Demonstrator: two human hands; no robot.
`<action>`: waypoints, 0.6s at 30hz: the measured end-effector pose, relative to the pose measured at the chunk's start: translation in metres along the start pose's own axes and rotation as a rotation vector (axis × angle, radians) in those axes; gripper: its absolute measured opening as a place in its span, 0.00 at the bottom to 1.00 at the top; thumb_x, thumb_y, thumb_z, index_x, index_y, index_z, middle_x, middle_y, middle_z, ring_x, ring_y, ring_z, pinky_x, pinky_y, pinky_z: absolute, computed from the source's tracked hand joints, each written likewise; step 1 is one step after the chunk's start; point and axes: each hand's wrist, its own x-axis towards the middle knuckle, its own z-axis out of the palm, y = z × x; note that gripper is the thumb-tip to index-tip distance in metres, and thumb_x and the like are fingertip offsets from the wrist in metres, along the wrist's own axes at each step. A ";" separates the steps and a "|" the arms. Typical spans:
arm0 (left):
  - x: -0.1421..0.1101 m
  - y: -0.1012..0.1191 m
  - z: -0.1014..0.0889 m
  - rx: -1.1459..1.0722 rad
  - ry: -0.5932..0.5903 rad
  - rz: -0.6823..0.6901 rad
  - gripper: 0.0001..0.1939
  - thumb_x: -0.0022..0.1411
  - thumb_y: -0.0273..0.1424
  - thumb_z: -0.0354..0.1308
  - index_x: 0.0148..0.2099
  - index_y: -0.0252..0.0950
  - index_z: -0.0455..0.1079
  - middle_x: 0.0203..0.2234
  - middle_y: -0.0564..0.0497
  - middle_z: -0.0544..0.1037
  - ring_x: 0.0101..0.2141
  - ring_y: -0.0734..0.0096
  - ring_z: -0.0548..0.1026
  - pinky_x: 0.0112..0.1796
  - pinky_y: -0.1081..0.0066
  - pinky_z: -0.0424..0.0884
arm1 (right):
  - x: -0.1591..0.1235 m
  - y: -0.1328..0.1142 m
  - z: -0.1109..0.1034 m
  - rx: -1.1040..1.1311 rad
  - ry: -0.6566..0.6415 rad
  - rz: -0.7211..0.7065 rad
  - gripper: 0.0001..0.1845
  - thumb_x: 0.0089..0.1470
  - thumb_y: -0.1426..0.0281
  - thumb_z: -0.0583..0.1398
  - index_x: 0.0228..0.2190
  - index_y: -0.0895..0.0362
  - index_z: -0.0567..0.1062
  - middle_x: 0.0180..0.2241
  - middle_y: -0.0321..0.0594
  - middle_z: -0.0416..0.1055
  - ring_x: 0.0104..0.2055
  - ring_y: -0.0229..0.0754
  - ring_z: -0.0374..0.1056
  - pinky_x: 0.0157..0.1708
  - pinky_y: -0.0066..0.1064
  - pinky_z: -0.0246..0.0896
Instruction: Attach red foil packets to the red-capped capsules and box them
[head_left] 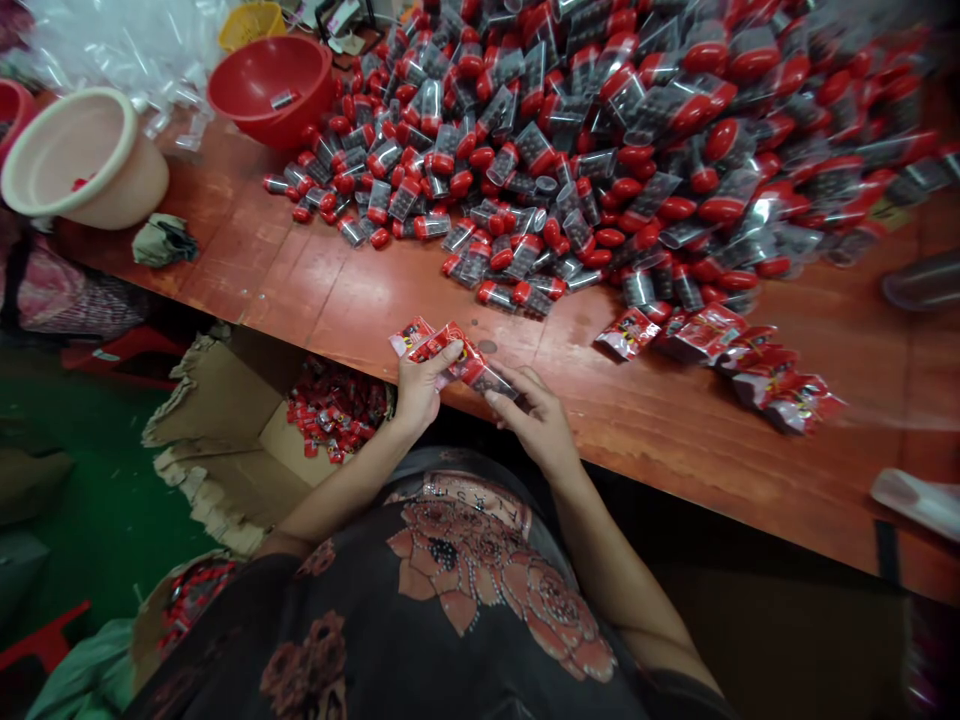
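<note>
My left hand [421, 388] is closed around red printed plastic packets [448, 343], its thumb lying across them at the table's front edge. Just to its right, the fingers of my right hand [538, 415] pinch a small clear tube [492, 381] with dark contents. One end of the tube meets the red packet; whether it sits inside or behind the packet I cannot tell. Beyond both hands spreads a large heap of clear tubes with red caps [525, 150]. On the right of the table lie several red packets [705, 333] in a row.
A red bowl [270, 85] and a cream tub [124, 160] stand at the back left, near a crumpled cloth [165, 240]. Below the table's edge, an open cardboard box [225, 400] holds many red packets [337, 410]. A white scoop-like object [916, 500] lies far right.
</note>
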 end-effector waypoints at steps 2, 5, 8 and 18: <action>-0.002 0.003 -0.001 0.010 -0.034 -0.006 0.17 0.40 0.32 0.73 0.33 0.34 0.73 0.26 0.55 0.78 0.27 0.75 0.75 0.33 0.71 0.74 | 0.000 0.001 0.002 0.058 0.034 0.016 0.22 0.54 0.62 0.61 0.51 0.41 0.73 0.38 0.36 0.62 0.29 0.33 0.63 0.22 0.28 0.67; -0.006 0.007 0.000 0.049 -0.090 -0.030 0.21 0.37 0.32 0.74 0.35 0.35 0.74 0.28 0.53 0.79 0.28 0.72 0.76 0.32 0.70 0.75 | 0.000 0.003 0.007 0.126 0.088 0.033 0.21 0.53 0.62 0.61 0.50 0.41 0.74 0.39 0.36 0.63 0.29 0.33 0.65 0.25 0.28 0.69; -0.012 0.008 0.002 0.090 -0.105 -0.050 0.25 0.33 0.30 0.76 0.38 0.36 0.74 0.30 0.53 0.79 0.28 0.70 0.77 0.32 0.69 0.75 | -0.001 0.006 0.012 0.179 0.103 0.056 0.21 0.53 0.62 0.62 0.51 0.42 0.73 0.42 0.37 0.65 0.30 0.33 0.66 0.27 0.30 0.71; -0.011 0.014 -0.004 0.160 -0.205 -0.042 0.30 0.35 0.27 0.75 0.44 0.38 0.73 0.31 0.51 0.80 0.31 0.68 0.78 0.35 0.69 0.74 | -0.003 0.016 0.018 -0.030 0.019 -0.087 0.29 0.55 0.65 0.61 0.58 0.36 0.64 0.38 0.37 0.65 0.35 0.39 0.66 0.36 0.39 0.72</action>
